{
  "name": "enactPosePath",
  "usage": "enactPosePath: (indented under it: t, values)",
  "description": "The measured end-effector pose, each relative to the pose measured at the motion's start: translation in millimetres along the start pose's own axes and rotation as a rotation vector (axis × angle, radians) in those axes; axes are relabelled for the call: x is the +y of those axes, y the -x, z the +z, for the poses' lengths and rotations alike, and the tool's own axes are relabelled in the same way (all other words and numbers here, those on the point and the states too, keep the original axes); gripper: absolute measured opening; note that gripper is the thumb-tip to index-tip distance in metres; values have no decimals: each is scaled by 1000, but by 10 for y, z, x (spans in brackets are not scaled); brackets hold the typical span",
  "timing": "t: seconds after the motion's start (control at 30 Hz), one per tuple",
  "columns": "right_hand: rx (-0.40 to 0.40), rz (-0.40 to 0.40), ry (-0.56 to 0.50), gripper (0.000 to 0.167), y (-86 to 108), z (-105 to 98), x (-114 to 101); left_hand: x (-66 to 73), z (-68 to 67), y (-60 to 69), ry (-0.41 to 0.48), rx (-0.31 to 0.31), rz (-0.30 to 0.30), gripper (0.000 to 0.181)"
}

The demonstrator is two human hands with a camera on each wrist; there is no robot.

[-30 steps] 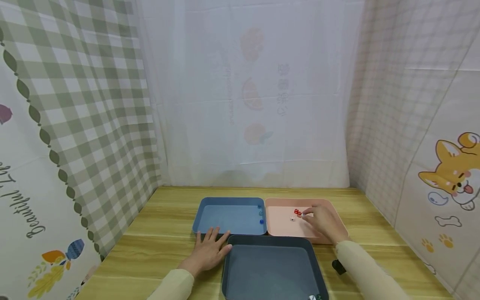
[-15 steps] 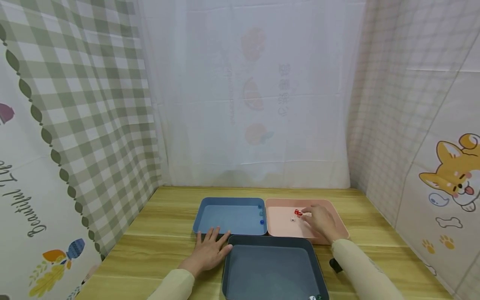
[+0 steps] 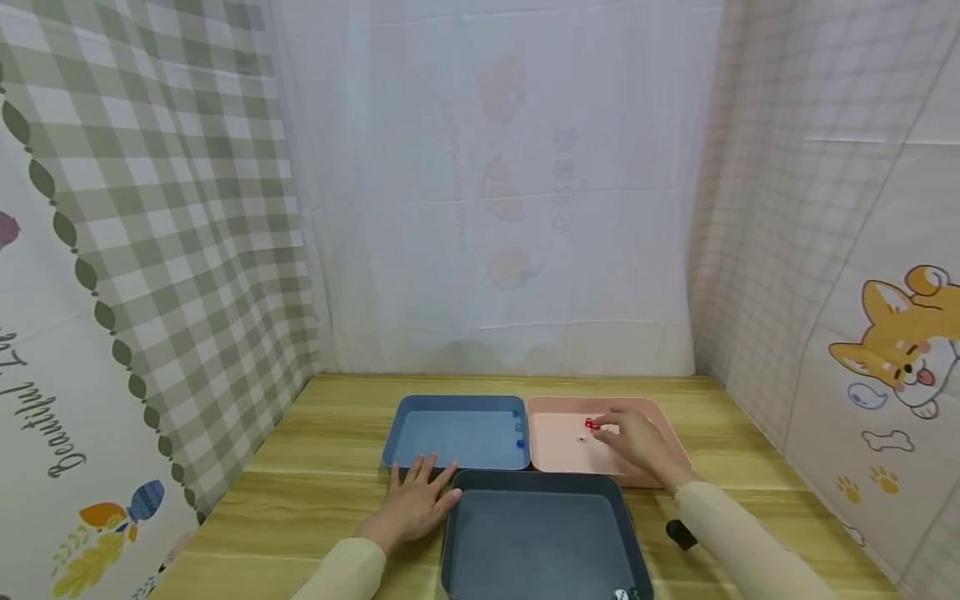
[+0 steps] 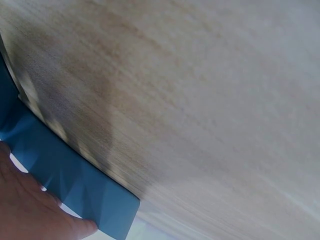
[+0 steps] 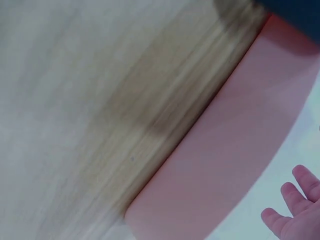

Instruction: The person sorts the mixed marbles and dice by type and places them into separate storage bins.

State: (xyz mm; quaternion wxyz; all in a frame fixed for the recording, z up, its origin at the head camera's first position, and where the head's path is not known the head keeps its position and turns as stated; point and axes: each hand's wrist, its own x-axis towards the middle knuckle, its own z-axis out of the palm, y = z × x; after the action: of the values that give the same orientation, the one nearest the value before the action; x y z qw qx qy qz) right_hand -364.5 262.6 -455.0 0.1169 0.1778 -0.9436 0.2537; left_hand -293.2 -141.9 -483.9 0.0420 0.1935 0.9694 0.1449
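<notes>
In the head view, the right hand (image 3: 637, 440) reaches into the pink tray (image 3: 555, 458). Its thumb and index finger pinch at a red die (image 3: 596, 426), which the fingertips partly hide. Another red die (image 3: 588, 423) touches it or lies close by, and a white die (image 3: 582, 437) rests nearer the front. The other right fingers (image 5: 296, 205) are spread above the tray in the right wrist view. The left hand (image 3: 414, 504) lies with fingers spread at the front edge of the blue tray (image 3: 450, 433), its thumb by the dark tray's corner.
The dark grey tray (image 3: 543, 542) stands in front, with a white die (image 3: 620, 594) and a dark green one (image 3: 634, 593) at its front right. Several blue dice (image 3: 520, 443) line the blue tray's right side. A black object (image 3: 681, 534) shows beside the right sleeve.
The right hand has shifted slightly left, its fingertips now closer over the red dice. The left hand stays where it was. The head view has turned a little.
</notes>
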Motion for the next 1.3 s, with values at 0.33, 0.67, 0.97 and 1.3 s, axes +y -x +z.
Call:
enactPosePath:
  t: [0.33, 0.67, 0.97, 1.3]
  values:
    - [-32, -158, 4, 23, 288, -26, -273, -5, 1, 4, -1, -2, -1, 65]
    - [-196, -225, -134, 32, 570, -111, -485, -7, -4, 9, 3, 5, 8, 63]
    - [-406, -255, -124, 34, 720, -192, -604, -10, 9, 4, 2, 5, 1, 64]
    - [-611, -368, -82, 24, 907, -204, -624, -8, 10, -4, -2, 6, 10, 64]
